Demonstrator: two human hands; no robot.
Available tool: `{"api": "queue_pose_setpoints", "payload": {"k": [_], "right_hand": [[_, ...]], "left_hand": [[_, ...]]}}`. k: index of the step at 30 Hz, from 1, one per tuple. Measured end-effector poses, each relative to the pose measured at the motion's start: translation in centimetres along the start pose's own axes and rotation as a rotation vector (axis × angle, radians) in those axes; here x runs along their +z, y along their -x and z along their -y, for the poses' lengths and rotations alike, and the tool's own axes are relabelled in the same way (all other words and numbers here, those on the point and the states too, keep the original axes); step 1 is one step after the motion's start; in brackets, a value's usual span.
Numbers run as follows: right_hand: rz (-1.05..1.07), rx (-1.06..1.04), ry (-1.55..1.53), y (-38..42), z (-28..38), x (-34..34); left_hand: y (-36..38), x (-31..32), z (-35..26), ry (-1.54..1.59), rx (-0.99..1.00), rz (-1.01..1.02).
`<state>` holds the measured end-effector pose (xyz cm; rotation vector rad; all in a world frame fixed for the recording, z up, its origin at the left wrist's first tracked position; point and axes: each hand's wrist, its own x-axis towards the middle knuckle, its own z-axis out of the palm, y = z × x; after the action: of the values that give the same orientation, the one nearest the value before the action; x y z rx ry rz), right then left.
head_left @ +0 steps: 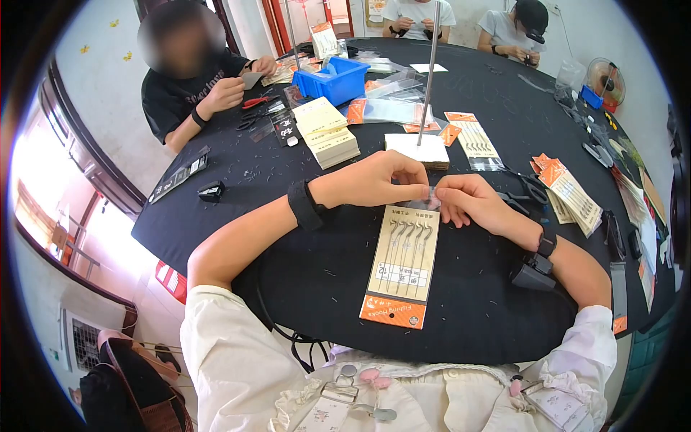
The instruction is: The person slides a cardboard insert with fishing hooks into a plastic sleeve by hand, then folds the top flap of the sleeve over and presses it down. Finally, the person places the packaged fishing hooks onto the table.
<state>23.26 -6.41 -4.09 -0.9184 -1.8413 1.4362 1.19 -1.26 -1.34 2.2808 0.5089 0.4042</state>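
My left hand [392, 178] and my right hand [469, 201] meet above the far end of a fishing hook packet [398, 268]. Both have fingers and thumb pinched on a small piece of clear plastic [432, 196], seemingly the packet's end flap; the fingers partly hide it. The packet lies on the black cloth with its orange header toward me. Through its clear front show a beige card and several dark hooks with long lines. Just beyond my hands, a stack of cards [417, 151] sits at the foot of a metal rod [430, 79].
Finished-looking packets [568, 193] and black scissors [529, 189] lie to the right, another hook packet [473, 140] farther back. Left of the rod are beige card stacks [324, 133], a blue bin [332, 81] and a black stapler [211, 191]. Co-workers [198, 86] sit around the table.
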Motion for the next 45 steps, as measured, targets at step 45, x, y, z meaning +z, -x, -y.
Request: {"api": "queue_pose_setpoints", "payload": {"k": [45], "right_hand": [[-0.289, -0.054, -0.517, -0.3, -0.8, -0.6]], "left_hand": [[-0.4, -0.4, 1.9, 0.116, -0.201, -0.412]]}}
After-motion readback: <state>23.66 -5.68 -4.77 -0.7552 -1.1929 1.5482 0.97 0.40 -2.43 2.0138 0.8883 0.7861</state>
